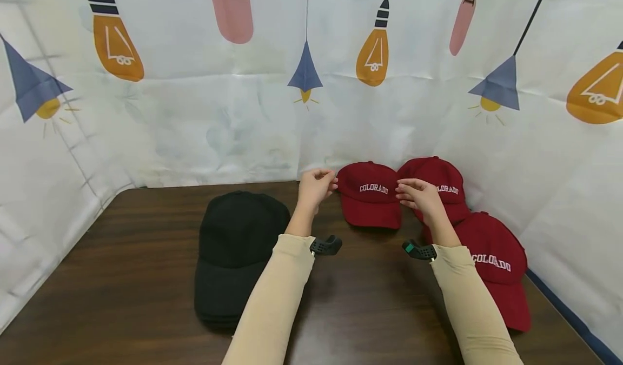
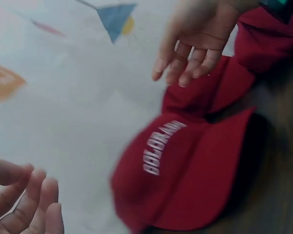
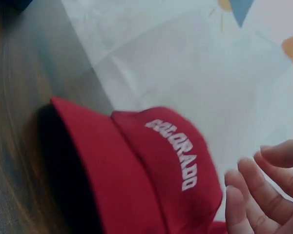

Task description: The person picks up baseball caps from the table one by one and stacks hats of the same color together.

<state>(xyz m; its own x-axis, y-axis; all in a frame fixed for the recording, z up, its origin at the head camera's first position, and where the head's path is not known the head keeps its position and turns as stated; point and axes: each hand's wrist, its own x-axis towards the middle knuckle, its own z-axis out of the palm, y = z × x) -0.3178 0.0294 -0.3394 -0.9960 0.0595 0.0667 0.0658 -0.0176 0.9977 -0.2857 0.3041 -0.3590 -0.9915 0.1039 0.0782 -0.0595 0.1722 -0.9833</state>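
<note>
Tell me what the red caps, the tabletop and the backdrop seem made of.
Red caps: probably matte fabric, by the seams and lettering that looks stitched.
Tabletop: satiny wood or laminate, by streaky grain and soft sheen.
Backdrop: perhaps matte cloth or plastic sheet, given its creases.

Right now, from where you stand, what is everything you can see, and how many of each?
Table: one, dark brown, below the hands
Red caps: three, dark red with white lettering, table's right half
Black cap: at least one, perhaps a stack, black, left of centre
Blue strip: one, dark blue, along the table's right edge
Backdrop: one, white, around the table
Lamp prints: three, blue, on the backdrop
Bulb prints: three, orange, same place
Pink prints: two, pink, near the top
Wristbands: two, black, one per wrist
Sleeves: two, beige, on the forearms
Hands: two, bare, raised near the red caps, holding nothing
</note>
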